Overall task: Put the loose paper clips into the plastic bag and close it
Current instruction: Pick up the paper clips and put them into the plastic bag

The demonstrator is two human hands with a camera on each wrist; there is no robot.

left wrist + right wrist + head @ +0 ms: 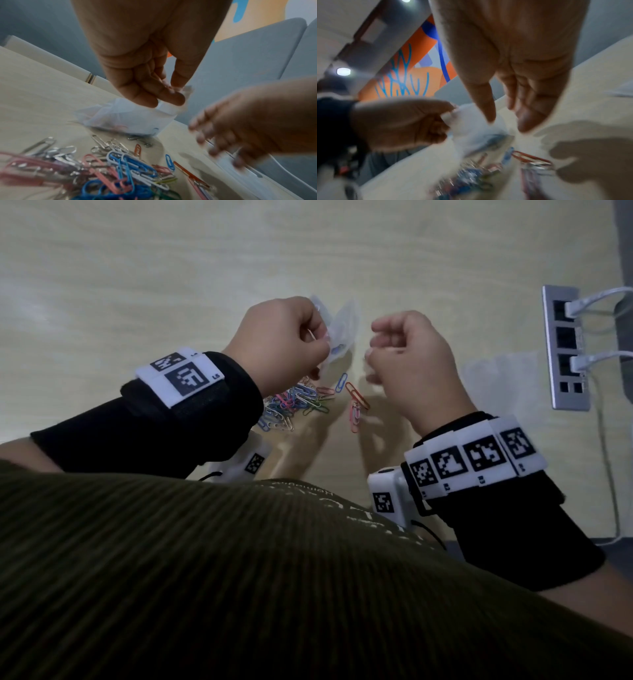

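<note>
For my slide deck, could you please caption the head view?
Left hand pinches the plastic bag above loose paper clips; right hand hovers empty beside it.

An open gap is left between the left hand [277, 344], by which the clear plastic bag [337, 332] is pinched, and the loosely curled right hand [411, 364]. Below, the pale wooden tabletop [171, 268] is obstructed by the heap of coloured wire paper clips [294, 405]. Rightward, passage is limited by the grey socket strip [565, 347] with white cables [596, 302].

Pale wood desk [171, 268], grey chairs [257, 54], orange-blue mural wall [412, 75].
</note>
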